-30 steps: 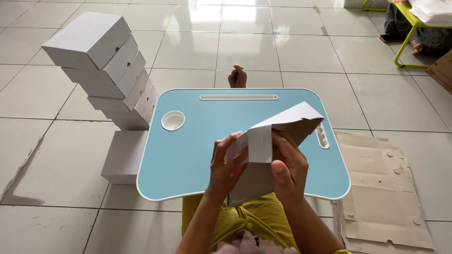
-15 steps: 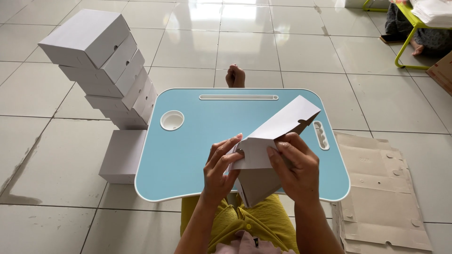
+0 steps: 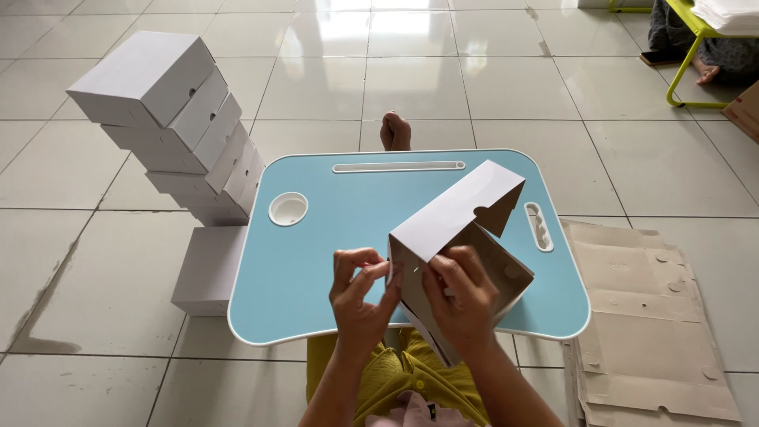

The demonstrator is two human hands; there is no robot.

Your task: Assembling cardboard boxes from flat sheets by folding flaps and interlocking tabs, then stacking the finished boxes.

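A half-folded cardboard box (image 3: 462, 237), white outside and brown inside, is tilted over the near right part of a light blue lap table (image 3: 332, 229). My right hand (image 3: 458, 296) grips the box's near end panel. At the near left corner of the box, the fingertips of my left hand (image 3: 360, 292) pinch its edge. The box's far flap (image 3: 498, 209) sticks up with a notch cut in it.
A leaning stack of finished white boxes (image 3: 178, 119) stands on the tiled floor left of the table, one more box (image 3: 209, 269) beside the table's edge. Flat brown cardboard sheets (image 3: 648, 316) lie at right. My foot (image 3: 395, 130) shows beyond the table. Another person sits far right by a yellow-green frame (image 3: 684, 63).
The box has taken more shape, its sides now folded up. Both hands shifted to the near corner, the left hand closing from spread fingers to a pinch on the edge.
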